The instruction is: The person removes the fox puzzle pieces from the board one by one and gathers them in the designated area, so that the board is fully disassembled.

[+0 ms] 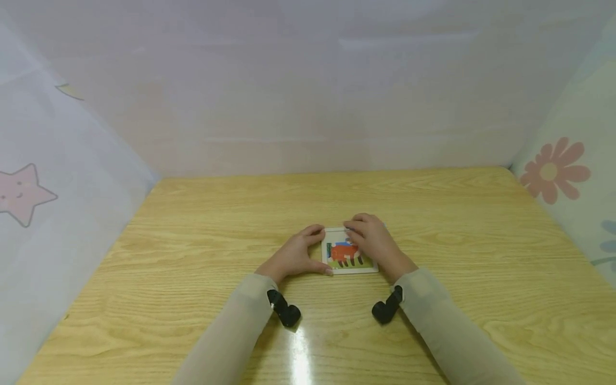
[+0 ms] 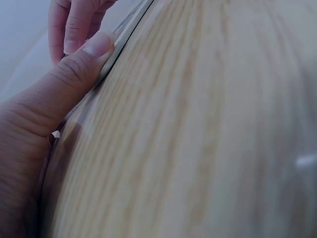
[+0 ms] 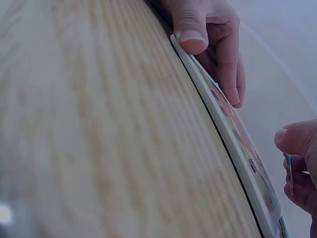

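Note:
A flat, white-framed picture puzzle [image 1: 353,271] showing a red animal with dark legs lies on the wooden table. My left hand [image 1: 298,254] holds its left side, thumb at the near corner and fingers at the far corner. In the left wrist view the thumb [image 2: 81,62] presses on the frame's edge. Over the picture's right part is my right hand [image 1: 375,240], hiding the upper right corner. The right wrist view shows it pinching a thin, blue-edged puzzle piece [image 3: 290,171] between thumb and fingers, raised above the board. The piece's face is turned away.
The wood-grain table [image 1: 216,214] stretches out on all sides of the puzzle. A pale cloth backdrop [image 1: 308,107] rises behind it, with printed side panels left and right. Black wrist cameras [image 1: 289,315] are strapped over both sleeves.

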The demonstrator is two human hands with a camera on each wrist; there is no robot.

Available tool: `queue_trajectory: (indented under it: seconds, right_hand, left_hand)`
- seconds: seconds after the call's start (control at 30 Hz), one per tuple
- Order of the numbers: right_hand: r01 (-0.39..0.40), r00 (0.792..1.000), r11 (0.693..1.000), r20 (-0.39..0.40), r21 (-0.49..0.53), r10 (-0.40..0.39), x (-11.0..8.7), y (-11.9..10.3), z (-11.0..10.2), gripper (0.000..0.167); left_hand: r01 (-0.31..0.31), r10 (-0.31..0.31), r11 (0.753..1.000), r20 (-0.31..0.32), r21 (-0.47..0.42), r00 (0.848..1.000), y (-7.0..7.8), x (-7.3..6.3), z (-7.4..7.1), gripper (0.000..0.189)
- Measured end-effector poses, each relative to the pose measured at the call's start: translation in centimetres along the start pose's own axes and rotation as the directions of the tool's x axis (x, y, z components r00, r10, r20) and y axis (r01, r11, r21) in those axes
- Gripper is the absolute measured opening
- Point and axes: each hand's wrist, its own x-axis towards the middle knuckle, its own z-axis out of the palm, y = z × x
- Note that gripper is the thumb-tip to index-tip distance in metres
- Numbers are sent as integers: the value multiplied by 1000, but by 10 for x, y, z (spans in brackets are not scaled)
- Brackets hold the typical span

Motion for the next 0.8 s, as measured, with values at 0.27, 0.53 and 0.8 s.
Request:
queue_trajectory:
  seconds: [0.27,0.53,0.8]
  right_hand:
    - [-5,999,999,-35,-39,4,-4,7,-2,28]
    - [-104,993,994,-47,-8,104,-9,8,-9,31]
    - [-113,991,993,-79,-40,110,-15,17,-13,29]
  left_hand:
    - [-8,8,1000,-8,-2,1000,-1,0,1,98]
    - [-5,5,1000,-6,-2,1000,-2,0,1,99]
    - [-4,4,1000,6,0,1000,-1,0,0,99]
